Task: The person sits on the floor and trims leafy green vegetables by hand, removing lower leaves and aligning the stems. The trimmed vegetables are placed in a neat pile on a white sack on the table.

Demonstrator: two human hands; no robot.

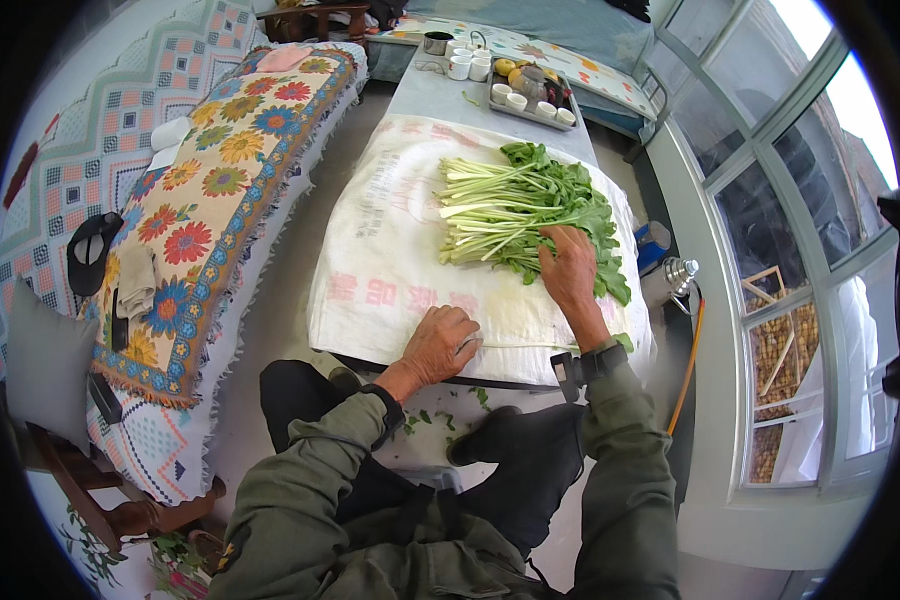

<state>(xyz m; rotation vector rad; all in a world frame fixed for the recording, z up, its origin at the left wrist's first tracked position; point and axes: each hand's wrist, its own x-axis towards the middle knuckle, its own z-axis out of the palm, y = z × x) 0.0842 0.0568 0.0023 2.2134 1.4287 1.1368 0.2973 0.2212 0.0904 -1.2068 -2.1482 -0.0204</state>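
A wide pile of leafy green vegetables (525,206) lies on a white woven sack (375,247) spread over the table, pale stalks to the left and leaves to the right. At the near edge of the sack, my left hand (442,341) has its fingers curled at the pale end of a single stalk (521,345), which runs right beneath my right wrist. Its leaf shows beyond that wrist. My right hand (570,262) touches the near right leaves of the pile; whether its fingers grip any is unclear.
Behind the sack on the table (420,94) stand white cups (460,66) and a metal tray (529,114) with cups, a teapot and fruit. A steel thermos (667,281) is right of the table. A couch with a flowered cover (217,187) stands left. Leaf scraps (424,417) lie on the floor.
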